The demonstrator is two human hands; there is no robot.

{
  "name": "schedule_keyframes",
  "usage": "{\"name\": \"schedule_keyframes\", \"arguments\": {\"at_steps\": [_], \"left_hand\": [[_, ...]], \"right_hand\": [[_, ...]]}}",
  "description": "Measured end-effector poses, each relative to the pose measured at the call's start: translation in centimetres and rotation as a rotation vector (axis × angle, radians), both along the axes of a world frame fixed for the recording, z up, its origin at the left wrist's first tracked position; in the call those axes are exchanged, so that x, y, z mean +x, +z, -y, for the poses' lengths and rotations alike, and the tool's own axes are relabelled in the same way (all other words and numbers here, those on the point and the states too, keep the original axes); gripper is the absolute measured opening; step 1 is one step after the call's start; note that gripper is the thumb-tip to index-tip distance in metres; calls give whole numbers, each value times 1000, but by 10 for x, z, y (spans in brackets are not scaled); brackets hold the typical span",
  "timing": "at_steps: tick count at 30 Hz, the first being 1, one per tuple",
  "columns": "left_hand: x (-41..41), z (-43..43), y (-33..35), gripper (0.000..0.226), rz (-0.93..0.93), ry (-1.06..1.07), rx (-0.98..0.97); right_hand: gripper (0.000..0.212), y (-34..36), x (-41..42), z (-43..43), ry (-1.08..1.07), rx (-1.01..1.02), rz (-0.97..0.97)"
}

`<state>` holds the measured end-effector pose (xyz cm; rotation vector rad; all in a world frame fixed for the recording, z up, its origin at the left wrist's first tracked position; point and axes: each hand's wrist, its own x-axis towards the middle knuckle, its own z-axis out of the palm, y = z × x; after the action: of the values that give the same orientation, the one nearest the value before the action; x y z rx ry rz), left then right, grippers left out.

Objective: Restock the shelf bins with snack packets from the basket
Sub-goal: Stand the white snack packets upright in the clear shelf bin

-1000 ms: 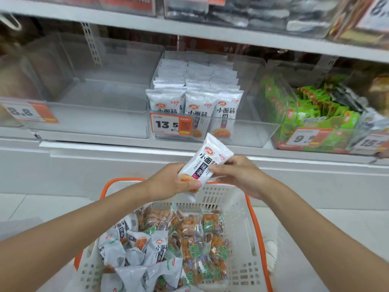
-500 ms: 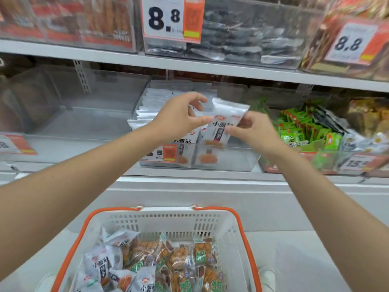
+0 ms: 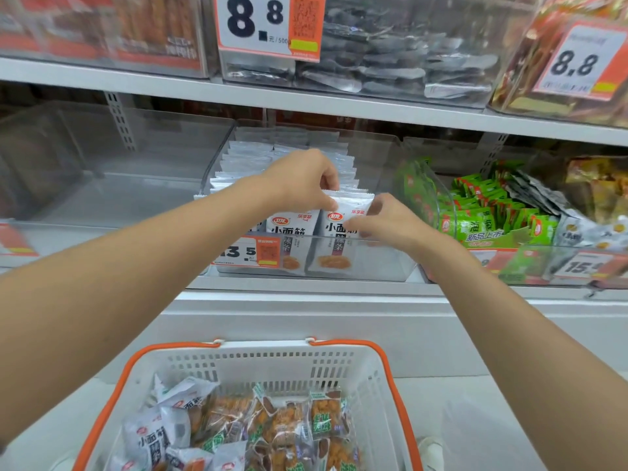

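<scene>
A white snack packet (image 3: 332,232) stands upright at the front right of the clear middle shelf bin (image 3: 380,263), beside rows of the same white packets (image 3: 292,229). My left hand (image 3: 302,178) pinches the packet's top edge. My right hand (image 3: 387,222) holds its right edge, with the fingers lying across its front. Below, the white basket with orange handles (image 3: 272,358) holds more white packets (image 3: 153,440) and several orange-brown packets with green labels (image 3: 299,423).
Left of the middle bin is a clear bin (image 3: 102,198) with nothing in it. To the right, a bin holds green packets (image 3: 482,226). The upper shelf board (image 3: 339,103) hangs close above, carrying stocked bins and 8.8 price tags (image 3: 268,25).
Both hands lifted the white packet from above the basket up to the middle bin and lowered it into the front right row. The view tilted up towards the shelves.
</scene>
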<state>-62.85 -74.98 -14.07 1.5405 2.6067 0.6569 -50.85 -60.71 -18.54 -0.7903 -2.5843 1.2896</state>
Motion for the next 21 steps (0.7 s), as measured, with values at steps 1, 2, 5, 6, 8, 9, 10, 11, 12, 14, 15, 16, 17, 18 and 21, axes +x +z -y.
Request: {"name": "schedule_keyframes", "arguments": {"at_steps": [1,2,5,6,8,9,10,11,12,14,15,16,17,18,21], "left_hand": [[0,0,0,21,-13,3,-16],[0,0,0,25,-24,4,-40],[0,0,-1,35,-36,7,-115],[1,0,-1,37,-38,11,-134],[3,0,-1,40,-50,17,-147],[3,1,-1,40,-55,18,-143],[4,1,-1,40,-57,22,-137],[5,2,-2,40,-64,29,-137],[7,3,-2,37,-76,34,-146],[10,3,-2,20,-137,42,-186],[12,3,-1,13,-177,46,-208],[14,3,-1,15,-202,52,-221],[15,3,0,15,-199,54,-222],[16,4,1,15,-184,59,-203],[22,16,1,37,-163,83,-40]], "right_hand": [[47,2,-1,0,8,-33,28],[42,5,-2,0,38,-68,66],[33,10,-4,0,122,-109,161],[35,11,-4,-1,134,-123,172],[36,11,-3,-3,139,-135,178],[33,11,-2,-3,138,-134,171],[28,11,0,-1,132,-128,150],[24,10,3,1,124,-119,114],[24,8,5,4,119,-110,68],[28,2,8,11,112,-58,-11],[32,-2,9,14,98,-15,-34],[38,-6,9,16,78,30,-45],[48,-9,10,18,49,68,-44],[61,-12,11,21,11,94,-45],[81,-17,23,39,-183,200,-225]]}}
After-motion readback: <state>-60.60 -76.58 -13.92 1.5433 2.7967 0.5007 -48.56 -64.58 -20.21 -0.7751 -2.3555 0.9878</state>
